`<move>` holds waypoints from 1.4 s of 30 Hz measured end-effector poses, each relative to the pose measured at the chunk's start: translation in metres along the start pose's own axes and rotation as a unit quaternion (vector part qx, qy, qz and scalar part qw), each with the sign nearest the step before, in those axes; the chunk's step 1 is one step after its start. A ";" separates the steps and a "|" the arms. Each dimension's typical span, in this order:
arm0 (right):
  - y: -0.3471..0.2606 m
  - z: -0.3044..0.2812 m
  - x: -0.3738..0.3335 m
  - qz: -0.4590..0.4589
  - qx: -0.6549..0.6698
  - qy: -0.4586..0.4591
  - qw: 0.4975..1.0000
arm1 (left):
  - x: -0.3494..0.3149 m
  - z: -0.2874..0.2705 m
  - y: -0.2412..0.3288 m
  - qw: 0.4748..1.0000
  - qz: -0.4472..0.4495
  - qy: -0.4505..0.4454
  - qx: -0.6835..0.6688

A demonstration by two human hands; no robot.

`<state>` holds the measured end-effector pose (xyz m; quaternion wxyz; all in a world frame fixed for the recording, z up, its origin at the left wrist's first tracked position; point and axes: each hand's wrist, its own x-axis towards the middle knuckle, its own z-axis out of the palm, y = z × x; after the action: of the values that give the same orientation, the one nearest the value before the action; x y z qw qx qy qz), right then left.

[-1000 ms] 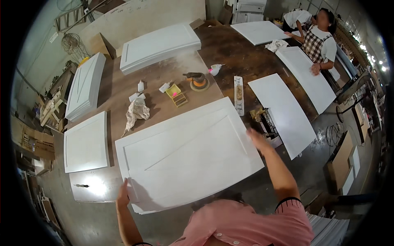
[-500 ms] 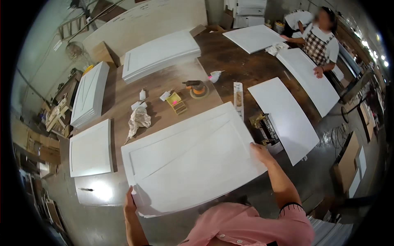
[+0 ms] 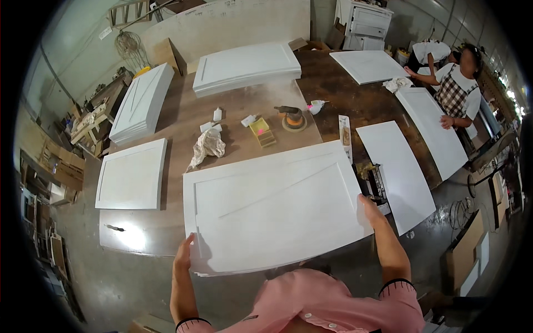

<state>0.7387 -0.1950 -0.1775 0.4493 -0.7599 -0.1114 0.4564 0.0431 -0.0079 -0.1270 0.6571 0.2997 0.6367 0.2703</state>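
Observation:
A large white panel door (image 3: 277,211) with a raised frame and a diagonal strip lies in front of me at the table's near edge. Layered edges along its near side suggest more panels beneath. My left hand (image 3: 184,252) grips its left edge near the front corner, thumb on top. At the right edge, my right hand (image 3: 371,210) holds on in the same way. The fingers of both hands are partly hidden under or behind the edges. Just beyond the panel's far left corner is a crumpled cloth (image 3: 208,147).
Beyond lie an orange sander (image 3: 292,120), a yellow tray (image 3: 262,133) and small white bottles (image 3: 217,115). White panels are stacked at the back (image 3: 247,69) and left (image 3: 141,102); a single panel (image 3: 132,175) lies nearer. Two people stand far right, one touching a white panel (image 3: 433,130).
My view has turned a little, so the table and panels sit further right in it. The panel door stays in place beside the cloth, both hands still on its edges.

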 end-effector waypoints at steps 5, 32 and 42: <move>0.005 -0.019 0.010 -0.007 -0.047 0.014 0.999 | -0.003 0.000 -0.012 0.997 -0.021 -0.055 -0.052; 0.082 -0.037 -0.091 0.000 0.236 -0.022 0.972 | -0.099 0.017 -0.143 0.975 -0.009 0.101 -0.199; 0.065 0.038 -0.123 -0.072 0.348 -0.045 0.934 | -0.083 0.092 -0.124 0.878 0.159 0.014 -0.451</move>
<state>0.6245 -0.2810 -0.1626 0.7116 -0.5245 -0.0202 0.4671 0.1280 -0.1574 -0.1619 0.6599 0.0647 0.3992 0.6332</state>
